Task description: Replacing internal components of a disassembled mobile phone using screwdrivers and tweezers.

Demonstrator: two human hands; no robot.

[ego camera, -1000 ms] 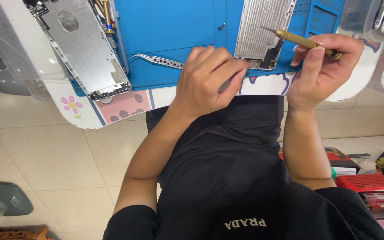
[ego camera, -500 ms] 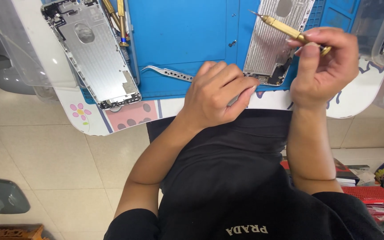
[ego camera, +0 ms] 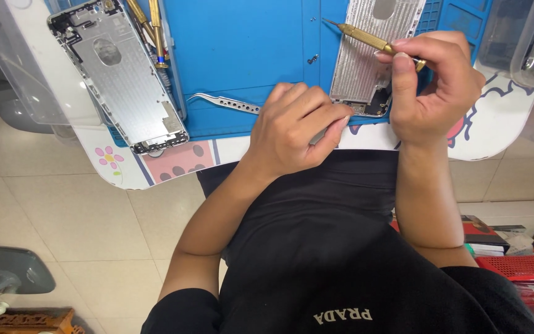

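At the far left a clear plastic lid or tray [ego camera: 13,68] lies on the white table [ego camera: 502,133]; nothing can be made out inside it. Just right of it a bare silver phone housing [ego camera: 122,80] lies inner face up, tilted, partly on the blue work mat [ego camera: 242,43] and partly over the table's edge above a pink flower print. Two brass-handled screwdrivers [ego camera: 149,25] rest on the mat, touching the housing's upper right side. Curved steel tweezers [ego camera: 227,102] lie loose on the mat, between the housing and the left hand [ego camera: 295,127]. That hand is curled at the table's near edge, fingers together, pinching a thin grey tool [ego camera: 317,137] whose kind cannot be told; its fingertips touch the lower corner of a second silver phone housing [ego camera: 366,59], which lies upright on the mat's right part. The right hand [ego camera: 434,86] is well closed, thumb and fingers clamped on a brass precision screwdriver [ego camera: 366,38]; its tip points up and left above this housing, whether touching it cannot be told. At the right edge a clear plastic container [ego camera: 517,40] holds dark flat items, too cropped to name. A red basket [ego camera: 520,267] sits on the floor below.
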